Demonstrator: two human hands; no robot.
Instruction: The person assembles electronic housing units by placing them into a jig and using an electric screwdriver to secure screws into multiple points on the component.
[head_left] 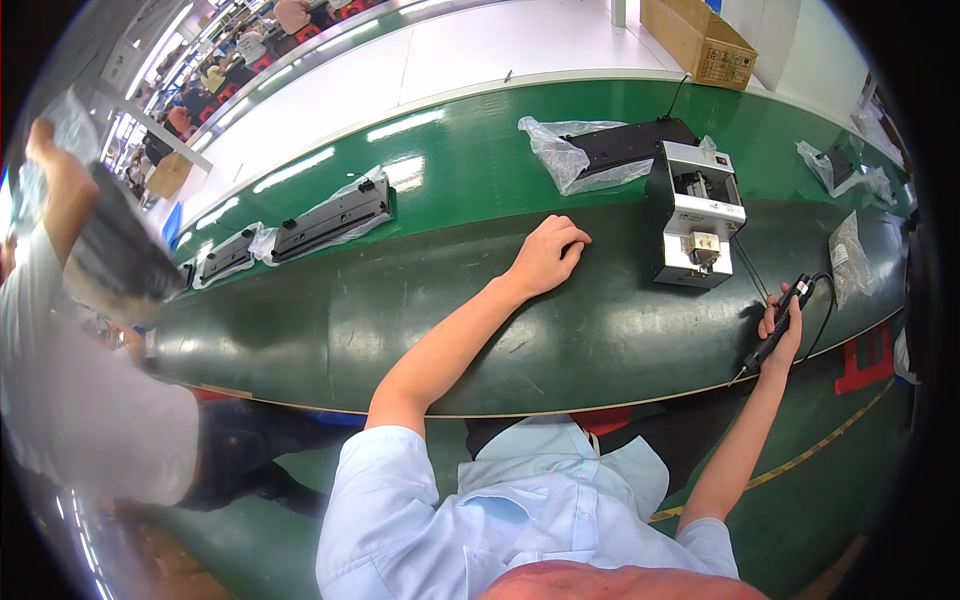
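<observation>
My right hand (786, 325) grips a black electric screwdriver (780, 328), its thin bit pointing down and left past the bench edge. A dark cord runs from the tool's upper end. On the dark green mat (450, 320) rests my left hand (548, 255), curled in a loose fist, with nothing visible in it. Between and beyond my hands stands a white and black screw feeder (697, 215). Behind it lies a flat black panel (630, 145), partly out of a clear plastic bag (560, 155).
Black bar-shaped units (332, 220) in clear bags lie at the left. A co-worker (100, 400) there lifts a blurred dark item (125, 245). At the right are a bag of small parts (848, 262) and a red stool (864, 360); a cardboard box (698, 45) stands at the back.
</observation>
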